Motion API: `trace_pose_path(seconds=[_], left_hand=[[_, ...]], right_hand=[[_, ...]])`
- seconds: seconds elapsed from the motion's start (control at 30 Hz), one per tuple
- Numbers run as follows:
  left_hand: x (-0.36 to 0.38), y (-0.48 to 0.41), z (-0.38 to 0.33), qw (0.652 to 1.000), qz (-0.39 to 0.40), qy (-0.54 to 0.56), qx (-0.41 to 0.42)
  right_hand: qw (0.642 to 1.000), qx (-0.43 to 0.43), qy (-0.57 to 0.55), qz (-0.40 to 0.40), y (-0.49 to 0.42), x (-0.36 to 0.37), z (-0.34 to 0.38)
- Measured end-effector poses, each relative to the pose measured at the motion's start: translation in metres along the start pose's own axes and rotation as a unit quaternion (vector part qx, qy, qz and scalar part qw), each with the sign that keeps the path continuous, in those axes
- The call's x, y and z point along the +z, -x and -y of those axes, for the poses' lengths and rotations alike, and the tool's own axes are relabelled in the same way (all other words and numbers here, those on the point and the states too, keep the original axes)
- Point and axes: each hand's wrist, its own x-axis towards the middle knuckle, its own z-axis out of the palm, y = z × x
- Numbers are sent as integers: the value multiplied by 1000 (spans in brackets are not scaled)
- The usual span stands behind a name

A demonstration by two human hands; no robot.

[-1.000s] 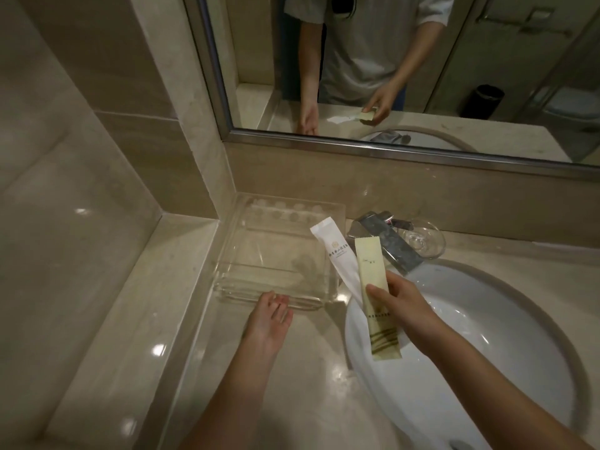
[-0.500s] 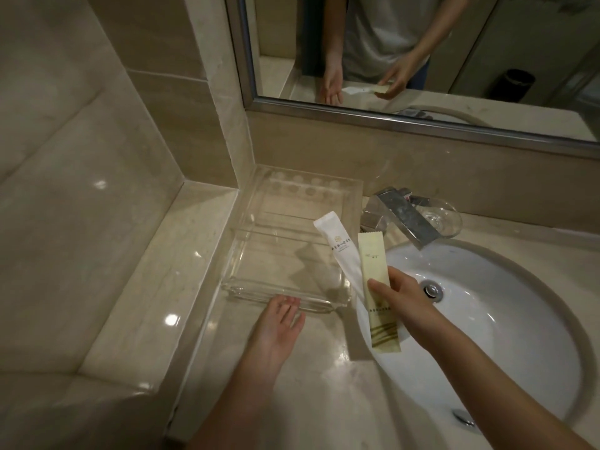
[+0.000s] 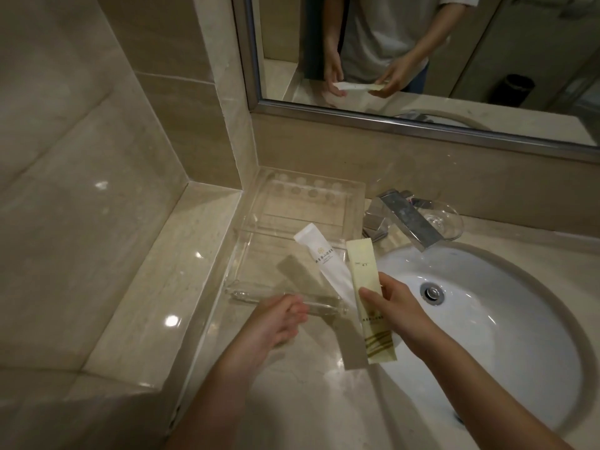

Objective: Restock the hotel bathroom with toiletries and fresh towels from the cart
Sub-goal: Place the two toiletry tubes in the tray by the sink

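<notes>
Two packets (image 3: 361,274) in right hand (image 3: 394,308); clear tray (image 3: 292,222), faucet (image 3: 409,222) behind.

The right hand (image 3: 396,306) pinches two long packets fanned apart, thumb on top of the yellow packet (image 3: 365,280). The white packet (image 3: 319,261) lies under it and angles left over the tray (image 3: 289,203). The tray is clear plastic and sits in the tabletop's (image 3: 308,391) back left corner, against the wall. The left hand (image 3: 276,323) is blurred, with fingers loosely bent at the tray's front rim. To the right a white basin (image 3: 506,336) is sunk into the tabletop, with a chrome tap (image 3: 410,224) at its back edge. A glass dish (image 3: 449,222) sits just behind the tap. The mirror (image 3: 487,43) above reflects both hands and the packets.
</notes>
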Motion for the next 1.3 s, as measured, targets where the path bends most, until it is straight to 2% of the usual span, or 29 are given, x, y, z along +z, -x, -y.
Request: trace_pose_path(seconds=[0.13, 0.23, 0.33, 0.47, 0.53, 0.63, 0.77, 0.9, 1.03, 1.13, 1.2, 1.3], left_hand=[[9, 6, -26, 989, 27, -64, 133], [15, 7, -41, 984, 19, -34, 175], [16, 3, -46, 979, -24, -22, 202], [14, 1, -46, 977, -54, -30, 204], [13, 2, -45, 977, -60, -19, 202], [7, 0, -42, 979, -76, 6, 190], [-3, -3, -41, 980, -98, 55, 166], [-12, -5, -42, 978, -106, 102, 151], [-21, -9, -39, 974, -106, 134, 146], [-28, -17, -35, 967, -148, 106, 176], [-36, -27, -31, 950, -218, 63, 214], [-50, -41, -26, 914, -286, -105, 267]], right_hand=[[999, -31, 19, 34, 5, 6, 8], [997, -52, 38, 53, 7, 8, 16], [993, -69, 73, 65, 9, 6, 22], [985, -87, 128, 79, 9, 2, 27], [984, -99, 142, 42, 7, 0, 27], [990, -102, 101, -11, 6, -2, 29], [966, -131, 219, -45, 1, -4, 27], [951, -69, 301, -20, -3, -1, 21], [966, -33, 255, -14, -11, 5, 17], [977, -30, 211, -7, -21, 9, 16], [974, -33, 225, 5, -29, 14, 13], [964, -26, 266, 11, -44, 20, 4]])
